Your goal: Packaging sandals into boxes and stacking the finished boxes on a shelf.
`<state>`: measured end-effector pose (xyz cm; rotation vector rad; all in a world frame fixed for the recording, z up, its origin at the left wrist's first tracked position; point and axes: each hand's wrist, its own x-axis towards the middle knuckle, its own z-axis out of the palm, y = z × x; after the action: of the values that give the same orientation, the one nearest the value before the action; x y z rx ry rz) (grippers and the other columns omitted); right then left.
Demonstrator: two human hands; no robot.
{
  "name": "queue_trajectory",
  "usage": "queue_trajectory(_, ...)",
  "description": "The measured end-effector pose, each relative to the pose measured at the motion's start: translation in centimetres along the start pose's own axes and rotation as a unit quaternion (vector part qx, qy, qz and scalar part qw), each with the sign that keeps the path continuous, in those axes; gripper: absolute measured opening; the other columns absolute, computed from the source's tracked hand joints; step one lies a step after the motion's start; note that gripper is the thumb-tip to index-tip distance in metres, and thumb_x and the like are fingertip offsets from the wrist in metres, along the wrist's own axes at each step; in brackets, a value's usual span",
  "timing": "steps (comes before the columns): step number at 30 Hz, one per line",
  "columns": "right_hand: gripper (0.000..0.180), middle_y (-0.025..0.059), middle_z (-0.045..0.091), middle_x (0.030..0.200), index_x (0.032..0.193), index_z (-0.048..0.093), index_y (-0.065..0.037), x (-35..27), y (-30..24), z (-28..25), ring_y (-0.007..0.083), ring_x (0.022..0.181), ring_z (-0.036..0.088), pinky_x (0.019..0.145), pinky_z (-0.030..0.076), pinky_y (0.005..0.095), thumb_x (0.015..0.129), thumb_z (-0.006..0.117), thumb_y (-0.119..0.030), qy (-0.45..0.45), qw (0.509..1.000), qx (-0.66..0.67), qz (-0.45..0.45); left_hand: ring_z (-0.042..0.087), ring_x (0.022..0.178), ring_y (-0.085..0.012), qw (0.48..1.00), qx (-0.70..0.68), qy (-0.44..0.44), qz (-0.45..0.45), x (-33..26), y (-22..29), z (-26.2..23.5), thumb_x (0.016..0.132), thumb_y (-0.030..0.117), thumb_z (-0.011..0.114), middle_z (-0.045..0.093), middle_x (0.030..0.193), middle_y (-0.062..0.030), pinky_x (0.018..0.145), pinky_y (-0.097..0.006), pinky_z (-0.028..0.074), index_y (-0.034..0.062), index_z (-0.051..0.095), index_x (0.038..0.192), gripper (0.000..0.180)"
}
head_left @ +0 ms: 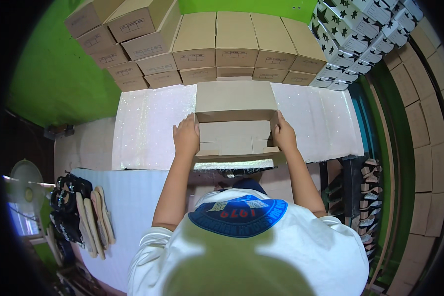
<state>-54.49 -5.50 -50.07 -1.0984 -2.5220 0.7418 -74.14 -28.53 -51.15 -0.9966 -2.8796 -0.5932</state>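
An open cardboard box (234,133) sits on the white bench (148,123), lid flap raised. The left hand (186,137) and right hand (284,133) press flat on its side walls (fingers wrapped, not clenched). Uneven squeezing could buckle the box's thin walls.

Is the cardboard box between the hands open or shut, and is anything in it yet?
Open and empty. The cardboard box shows its bare inner floor, lid flap raised behind; the left hand and right hand grip its side walls.
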Motion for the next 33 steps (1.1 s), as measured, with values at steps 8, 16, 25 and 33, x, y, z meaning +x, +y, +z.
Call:
queue_trajectory(8, 0.055, 0.0174, 0.049, 0.125, 0.136, 0.032, -0.008, 1.1, 3.7, 2.1, 0.0225, 0.113, 0.05, 0.094, 0.036, 0.0276, 0.082, 0.042, -0.003, -0.037, 0.962, 0.271, -0.005, 0.045, 0.116, -0.0353, 0.935, -0.302, -0.163, -0.089, 0.6, -0.6, 0.7, 0.08, 0.004, 0.041, 0.046, 0.123, -0.0269, 0.098, -0.036, 0.033, 0.0031, 0.024, 0.137, 0.059)
queue_trajectory(16, 0.057, 0.0163, 0.041, 0.133, 0.136, 0.03, -0.005, 1.3, 3.9, 2.9, 0.021, 0.122, 0.04, 0.099, 0.03, 0.0244, 0.08, 0.039, -0.001, -0.07, 0.912, 0.403, 0.028, 0.043, 0.118, -0.0353, 0.928, -0.318, -0.166, -0.1, 1.0, -0.8, 1.0, 0.082, 0.005, 0.04, 0.043, 0.125, -0.0279, 0.098, -0.038, 0.033, 0.0035, 0.025, 0.137, 0.058)
queue_trajectory(25, 0.064, 0.0176, 0.027, 0.141, 0.134, 0.036, -0.013, -1.2, 0.6, -1.6, 0.0368, 0.134, 0.01, 0.103, 0.004, 0.0569, 0.079, 0.058, -0.037, 0.009, 0.996, -0.075, -0.057, 0.015, 0.132, -0.0386, 0.998, 0.008, -0.007, 0.064, -2.4, 1.0, -2.3, 0.082, 0.04, 0.052, 0.022, 0.143, -0.0175, 0.101, -0.061, 0.009, 0.0128, 0.034, 0.135, 0.062)
queue_trajectory(33, 0.036, 0.0071, 0.046, 0.13, 0.104, 0.065, -0.016, -4.7, -0.2, -3.5, 0.0328, 0.132, 0.022, 0.105, 0.005, 0.0575, 0.07, 0.067, -0.03, -0.176, 0.943, -0.149, -0.239, 0.019, 0.132, -0.0355, 0.979, 0.018, -0.076, 0.191, -6.8, 1.1, -2.6, 0.077, 0.033, 0.061, 0.041, 0.133, -0.0082, 0.101, -0.064, 0.006, 0.0227, 0.059, 0.114, 0.038)
